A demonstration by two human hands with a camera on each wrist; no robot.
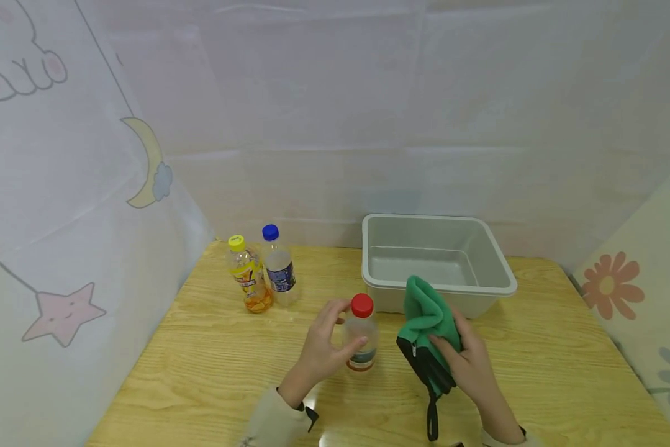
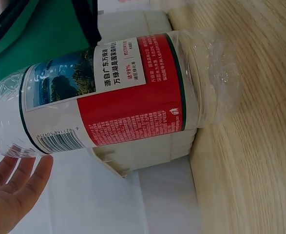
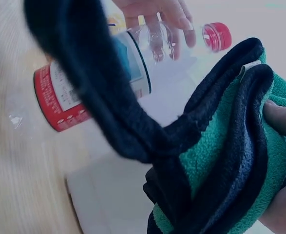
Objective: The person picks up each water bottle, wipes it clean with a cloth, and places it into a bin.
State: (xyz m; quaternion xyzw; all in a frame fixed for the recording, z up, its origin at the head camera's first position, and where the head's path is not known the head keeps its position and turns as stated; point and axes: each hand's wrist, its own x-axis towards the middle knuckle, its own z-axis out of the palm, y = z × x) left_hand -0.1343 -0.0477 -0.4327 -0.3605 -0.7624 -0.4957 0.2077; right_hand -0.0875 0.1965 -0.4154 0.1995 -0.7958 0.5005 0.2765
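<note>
My left hand (image 1: 319, 351) is round the upper part of a clear plastic bottle (image 1: 361, 338) with a red cap, thumb on the near side. The bottle stands upright on the table. In the left wrist view its red and white label (image 2: 128, 117) faces the camera, and fingertips meet its edge. My right hand (image 1: 471, 360) grips a folded green terry cloth (image 1: 424, 316) with black trim and a dangling black strap (image 1: 432, 419). The cloth is held in front of a grey plastic bin (image 1: 438, 288), to the right of the bottle.
At the table's back left stand two more bottles: a yellow-capped one (image 1: 249, 276) with orange contents at its base, and a blue-capped one (image 1: 280, 273). The bin sits by the back curtain (image 1: 323, 124). Wooden tabletop (image 1: 200, 372) lies around the hands.
</note>
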